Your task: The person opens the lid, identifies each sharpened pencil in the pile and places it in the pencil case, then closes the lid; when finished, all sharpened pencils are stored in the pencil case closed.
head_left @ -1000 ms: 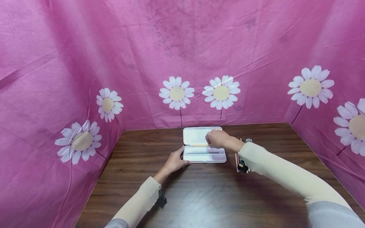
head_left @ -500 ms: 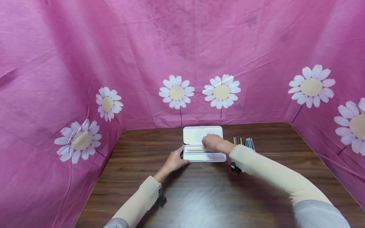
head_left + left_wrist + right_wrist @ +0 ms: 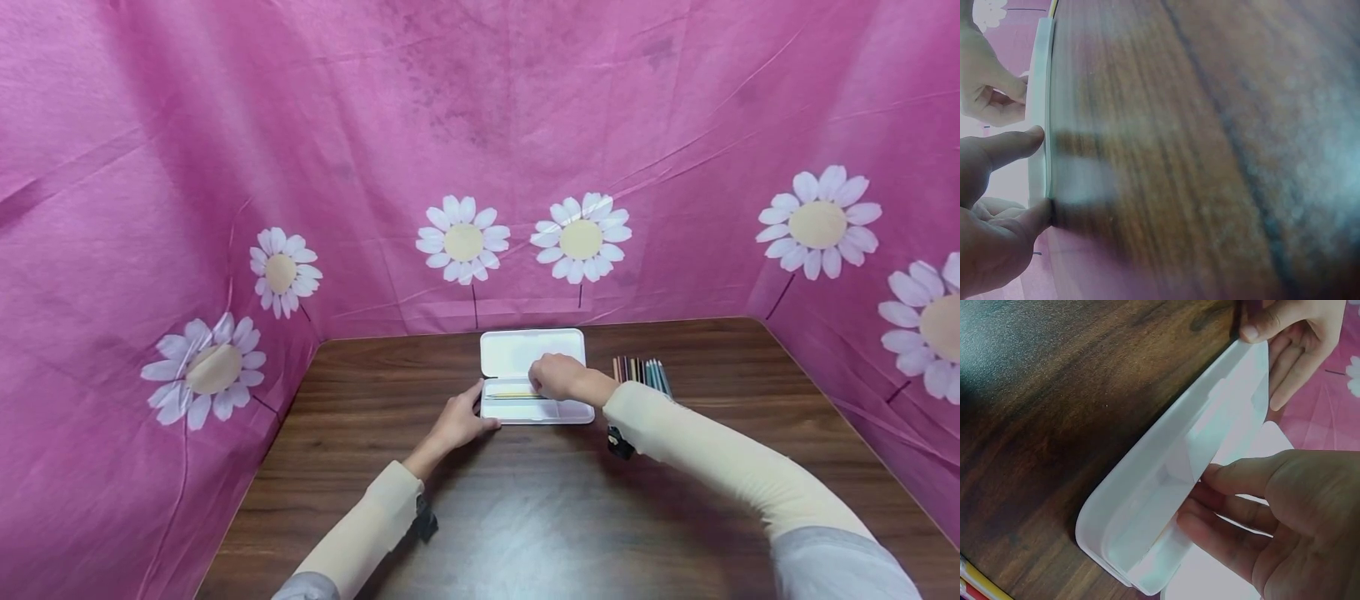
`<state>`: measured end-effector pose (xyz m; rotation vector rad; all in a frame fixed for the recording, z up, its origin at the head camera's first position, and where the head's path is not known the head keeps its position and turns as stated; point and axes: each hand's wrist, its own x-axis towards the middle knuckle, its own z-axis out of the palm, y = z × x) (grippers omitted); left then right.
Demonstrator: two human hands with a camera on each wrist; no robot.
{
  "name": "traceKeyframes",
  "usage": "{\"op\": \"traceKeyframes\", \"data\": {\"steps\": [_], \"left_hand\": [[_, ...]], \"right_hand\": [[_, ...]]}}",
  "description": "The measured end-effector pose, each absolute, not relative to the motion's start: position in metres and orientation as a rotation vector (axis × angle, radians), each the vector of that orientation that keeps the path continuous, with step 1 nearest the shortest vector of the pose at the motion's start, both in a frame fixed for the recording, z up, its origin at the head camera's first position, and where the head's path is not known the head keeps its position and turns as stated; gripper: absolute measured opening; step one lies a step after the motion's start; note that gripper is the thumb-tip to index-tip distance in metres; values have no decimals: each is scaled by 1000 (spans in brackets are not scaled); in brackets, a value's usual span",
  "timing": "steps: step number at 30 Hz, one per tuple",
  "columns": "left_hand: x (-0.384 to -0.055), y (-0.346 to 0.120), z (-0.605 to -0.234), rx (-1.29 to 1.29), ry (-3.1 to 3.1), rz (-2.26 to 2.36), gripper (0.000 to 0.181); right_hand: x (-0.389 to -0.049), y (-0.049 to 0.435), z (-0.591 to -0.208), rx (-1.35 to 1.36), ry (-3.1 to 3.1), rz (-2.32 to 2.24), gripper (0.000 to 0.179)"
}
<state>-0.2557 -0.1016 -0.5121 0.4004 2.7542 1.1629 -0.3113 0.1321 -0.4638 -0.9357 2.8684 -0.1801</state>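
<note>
A white pencil case (image 3: pixel 536 412) lies on the table with its lid (image 3: pixel 510 354) folded back. At its left end, my left hand (image 3: pixel 457 422) grips the corner between thumb and fingers; the left wrist view shows the thumb (image 3: pixel 1013 147) on the rim. My right hand (image 3: pixel 558 377) reaches into the rear compartment. It pinches a yellow pencil (image 3: pixel 517 396) that lies lengthwise there, its pointed end to the left. In the right wrist view the thumb and fingers (image 3: pixel 1210 531) dip behind the divider, hiding most of the pencil.
Several coloured pencils (image 3: pixel 641 372) lie side by side on the wooden table (image 3: pixel 510 517), right of the case and partly behind the right sleeve. A pink cloth with daisies (image 3: pixel 525 150) hangs around the table's back and sides.
My right hand has come slightly left and down into the case, and the yellow pencil now sits lower in the rear compartment. The left hand keeps its place.
</note>
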Motion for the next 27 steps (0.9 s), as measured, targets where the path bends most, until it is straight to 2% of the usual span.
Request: {"op": "traceKeyframes", "data": {"steps": [16,27], "left_hand": [[-256,-101,-514,393,2752,1162,90],[-256,-102,-512,381,2740,1152,90]], "right_hand": [[-312,146,-450,-1048,2849,-301,14],[-308,182,-427,-1015,2889,-338,20]]}}
